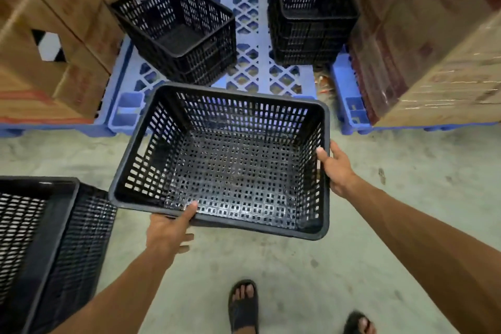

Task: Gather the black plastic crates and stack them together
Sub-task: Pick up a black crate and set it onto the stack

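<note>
An empty black crate (225, 163) is held clear of the concrete floor (271, 266), in the middle of the scene, tilted slightly. Its near rim is gripped by the left hand (168, 230), whose fingers are clamped on the edge with the thumb inside. Its right rim is gripped by the right hand (336, 168), the fingers likewise closed around the edge.

Beyond it, on a blue plastic pallet (252, 68), two more stacks are seen: a tilted left stack of crates (179, 30) and an upright right stack of crates (309, 11), well apart. Another crate (46, 247) is seen at the near left edge. Cardboard boxes (423, 40) are stacked on both sides. Two sandalled feet (244, 304) are seen on the floor.
</note>
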### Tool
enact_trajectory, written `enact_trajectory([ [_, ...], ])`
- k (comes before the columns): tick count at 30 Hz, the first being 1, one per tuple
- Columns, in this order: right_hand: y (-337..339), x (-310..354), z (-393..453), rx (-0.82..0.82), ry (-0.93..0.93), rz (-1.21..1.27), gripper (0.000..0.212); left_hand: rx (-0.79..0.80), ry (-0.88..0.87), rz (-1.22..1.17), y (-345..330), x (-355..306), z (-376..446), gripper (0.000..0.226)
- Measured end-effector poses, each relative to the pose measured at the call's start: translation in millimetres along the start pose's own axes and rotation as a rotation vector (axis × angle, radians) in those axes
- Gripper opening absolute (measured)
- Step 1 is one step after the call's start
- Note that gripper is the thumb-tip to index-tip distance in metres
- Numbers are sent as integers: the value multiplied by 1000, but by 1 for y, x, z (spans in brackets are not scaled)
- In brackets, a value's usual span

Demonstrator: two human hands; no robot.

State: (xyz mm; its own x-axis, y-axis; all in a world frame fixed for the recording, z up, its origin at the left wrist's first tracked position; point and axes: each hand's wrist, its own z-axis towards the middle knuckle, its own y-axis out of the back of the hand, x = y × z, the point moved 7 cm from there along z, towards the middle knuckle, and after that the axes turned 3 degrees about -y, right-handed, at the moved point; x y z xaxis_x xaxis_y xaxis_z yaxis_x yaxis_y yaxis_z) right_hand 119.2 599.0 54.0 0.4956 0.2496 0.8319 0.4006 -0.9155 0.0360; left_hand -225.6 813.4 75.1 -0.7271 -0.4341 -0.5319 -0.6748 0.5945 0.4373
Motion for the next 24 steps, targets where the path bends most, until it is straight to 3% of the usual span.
enact_trajectory([
  [3,-8,13,5,16,17,-80,40,-175,-120,595,28,-14,-6,80],
  [6,-11,18,9,-38,28,-184,45,-347,-437,831,31,-45,-13,70],
  [8,-8,21,10,-92,60,-307,50,-185,-632,947,14,-55,-9,68],
  [10,-6,20,8,-107,82,-456,57,99,-694,1160,-7,-49,1,70],
  [11,-5,17,5,-92,74,-489,62,200,-705,1224,-15,-46,2,60],
  [14,-2,13,2,-69,104,-534,60,201,-748,1114,-23,-46,2,24],
  [18,2,27,15,-126,152,-662,57,298,-773,1066,-47,-37,-4,25],
  [24,-2,29,23,-79,154,-717,63,206,-837,1040,-53,-31,0,23],
])
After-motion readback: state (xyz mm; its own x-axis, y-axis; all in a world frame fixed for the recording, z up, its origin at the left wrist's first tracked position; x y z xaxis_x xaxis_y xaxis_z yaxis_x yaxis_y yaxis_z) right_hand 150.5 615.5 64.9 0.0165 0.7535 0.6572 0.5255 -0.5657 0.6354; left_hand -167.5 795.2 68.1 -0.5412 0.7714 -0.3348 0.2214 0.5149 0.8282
